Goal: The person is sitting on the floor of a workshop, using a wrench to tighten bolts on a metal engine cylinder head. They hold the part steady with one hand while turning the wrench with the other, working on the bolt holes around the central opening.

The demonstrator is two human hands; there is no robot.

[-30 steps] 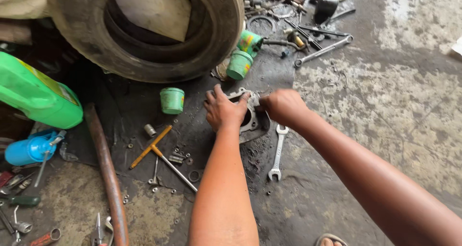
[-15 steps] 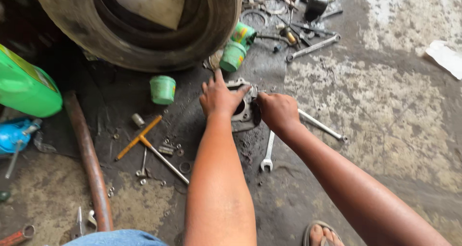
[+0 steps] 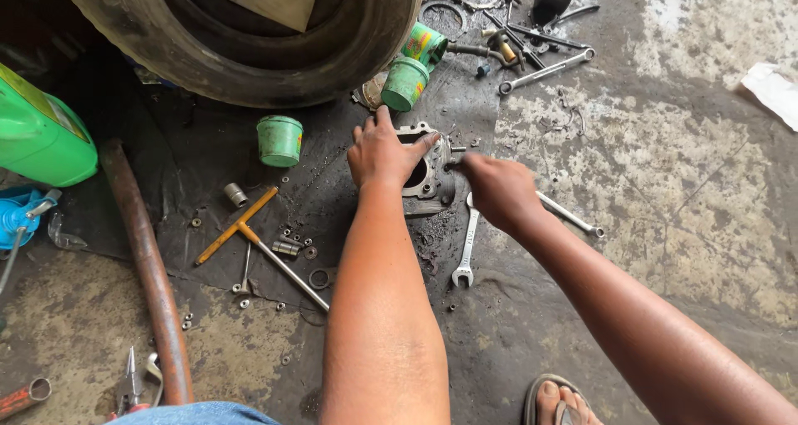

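Two hands: both on cylinder block [image 3: 426, 171], lying on floor [image 3: 665, 192] below tyre [image 3: 249, 51].
Left hand [image 3: 382, 152]: spread flat, steadying block.
Right hand [image 3: 497, 191]: fingers pinched at block's edge; pinched item unclear.
Progress: mid-way; spanner [image 3: 465, 246], T-wrench [image 3: 258, 242] lay unused.

Left hand [image 3: 384, 152] lies flat on a grey metal engine part [image 3: 426, 174] on the oily floor [image 3: 665, 184], fingers spread; right hand [image 3: 499, 191] pinches at the part's right edge, over a spanner [image 3: 465, 250]. Above them two green cans [image 3: 416, 63] lie against a tyre [image 3: 249, 43], a green cup [image 3: 279, 140] stands left. A T-handle wrench [image 3: 253, 235] lies among loose nuts beside a rusty pipe [image 3: 145, 267].
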